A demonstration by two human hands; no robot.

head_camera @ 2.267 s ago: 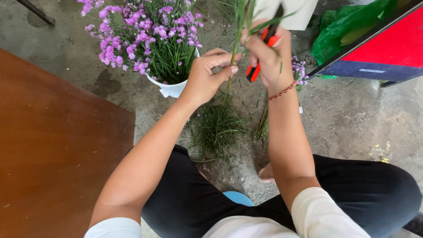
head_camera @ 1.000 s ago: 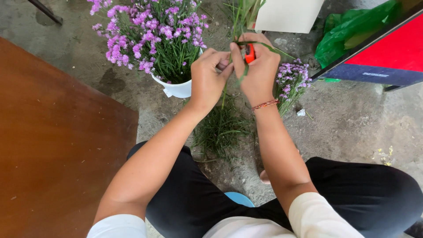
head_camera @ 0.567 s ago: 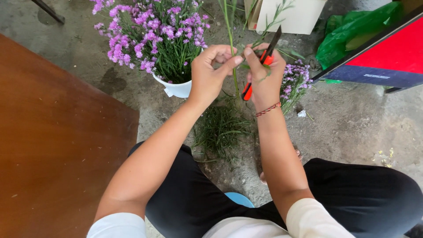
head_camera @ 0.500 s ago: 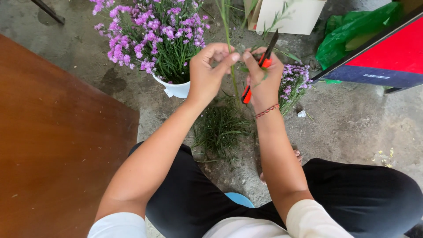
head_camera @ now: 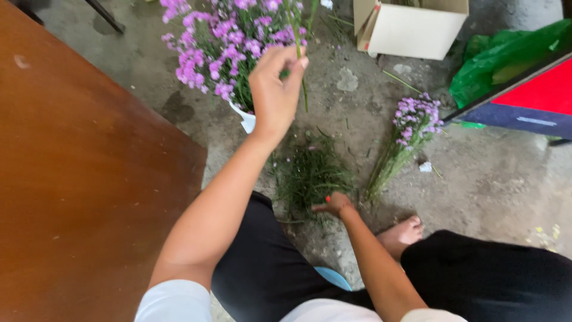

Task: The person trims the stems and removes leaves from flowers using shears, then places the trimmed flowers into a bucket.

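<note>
The left hand pinched a stem upright at upper centre, clear of the trimmings where the right hand, grip hidden, rested.

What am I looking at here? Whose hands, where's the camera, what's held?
No machine: one person seated on a concrete floor, filmed by a camera on their own head looking down. The left hand is raised, its fingers pinching a green stem in front of a white bucket of purple flowers. The right hand is low, at a pile of green trimmings; whether it grips anything is unclear. A cut bunch lies on the floor nearby. A brown table stands left, a cardboard box at the top.
</note>
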